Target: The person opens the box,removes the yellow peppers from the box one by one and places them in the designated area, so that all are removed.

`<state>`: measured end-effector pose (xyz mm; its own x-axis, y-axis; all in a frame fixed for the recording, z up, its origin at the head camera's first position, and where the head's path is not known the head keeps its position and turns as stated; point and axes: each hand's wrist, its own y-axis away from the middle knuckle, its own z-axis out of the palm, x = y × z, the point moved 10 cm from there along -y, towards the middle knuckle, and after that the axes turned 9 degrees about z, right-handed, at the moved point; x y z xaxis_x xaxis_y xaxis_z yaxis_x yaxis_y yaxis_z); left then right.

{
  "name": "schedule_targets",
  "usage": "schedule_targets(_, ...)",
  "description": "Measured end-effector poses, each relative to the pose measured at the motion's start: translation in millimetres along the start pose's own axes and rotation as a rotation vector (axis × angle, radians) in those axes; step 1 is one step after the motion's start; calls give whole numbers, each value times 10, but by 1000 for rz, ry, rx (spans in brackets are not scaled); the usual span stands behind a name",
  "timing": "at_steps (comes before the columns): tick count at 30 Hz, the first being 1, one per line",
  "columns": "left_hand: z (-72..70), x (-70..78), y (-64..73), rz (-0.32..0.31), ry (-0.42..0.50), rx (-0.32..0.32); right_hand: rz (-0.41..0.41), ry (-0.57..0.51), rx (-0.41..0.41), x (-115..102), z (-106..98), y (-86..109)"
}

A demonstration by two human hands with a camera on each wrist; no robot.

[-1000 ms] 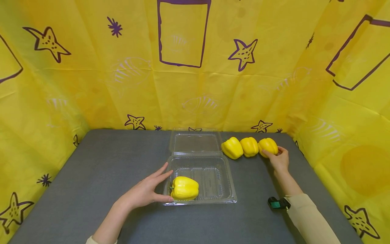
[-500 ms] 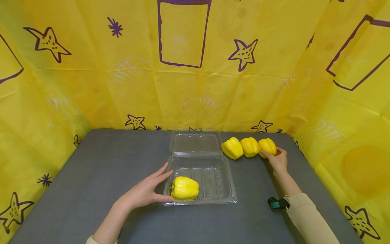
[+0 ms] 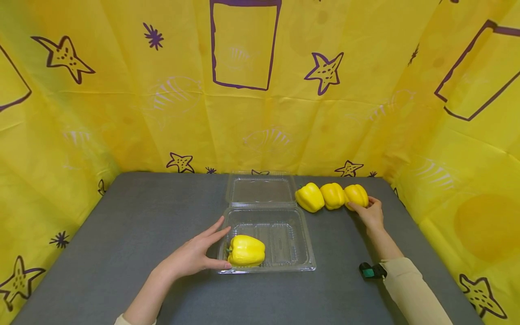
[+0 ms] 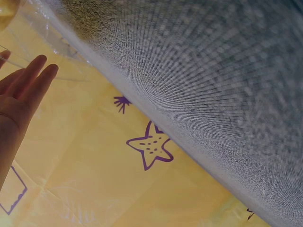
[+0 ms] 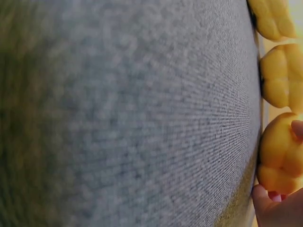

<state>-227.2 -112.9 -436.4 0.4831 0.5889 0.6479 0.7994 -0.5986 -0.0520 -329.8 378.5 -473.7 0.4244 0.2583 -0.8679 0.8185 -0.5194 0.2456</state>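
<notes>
A yellow bell pepper (image 3: 247, 250) lies on its side in the near left part of a clear plastic clamshell box (image 3: 305, 234), its green stem to the left. My left hand (image 3: 194, 253) spreads at the box's left side, fingers fairly straight along the rim and thumb at the near left corner. At the back right, my right hand (image 3: 371, 215) holds the rightmost yellow bell pepper (image 3: 356, 195) between thumb and fingers. Two more bell peppers, a middle one (image 3: 332, 196) and a left one (image 3: 310, 197), stand beside it in a row. The right wrist view shows fingertips (image 5: 298, 128) on the held pepper.
The box's lid (image 3: 261, 190) lies folded back toward the rear edge of the grey table (image 3: 162, 203). Yellow patterned cloth (image 3: 260, 113) hangs behind and at both sides. A dark band with a green patch (image 3: 368, 272) is at my right wrist.
My right hand and the rightmost bell pepper have shifted slightly left, closer against the middle pepper. My left hand and the box have stayed put.
</notes>
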Motion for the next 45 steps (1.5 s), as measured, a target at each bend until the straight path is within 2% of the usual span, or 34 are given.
schedule_targets(8, -3, 2, 3, -4, 6, 2, 1, 1, -25, -15, -4, 25)
schedule_targets(14, -5, 10, 1, -2, 7, 2, -86, 30, 42, -134, -82, 106)
schedule_targets(21, 0, 7, -1, 4, 6, 2, -130, 70, 100, -228, -140, 195)
schedule_targets(25, 13, 1, 0, 5, 11, -1, -153, 65, 136, -277, -181, 251)
schedule_targets(29, 17, 0, 1, 7, 13, -1, -188, 26, 136, -358, -177, 352)
schedule_targets(36, 20, 1, 3, 9, 17, 0, -214, -58, 46, -528, 13, 601)
schedule_targets(41, 12, 8, 0, 15, 17, 1, -227, -137, -84, -625, 265, 796)
schedule_targets(45, 13, 6, -1, 16, 11, -1, -229, -160, -191, -697, 474, 975)
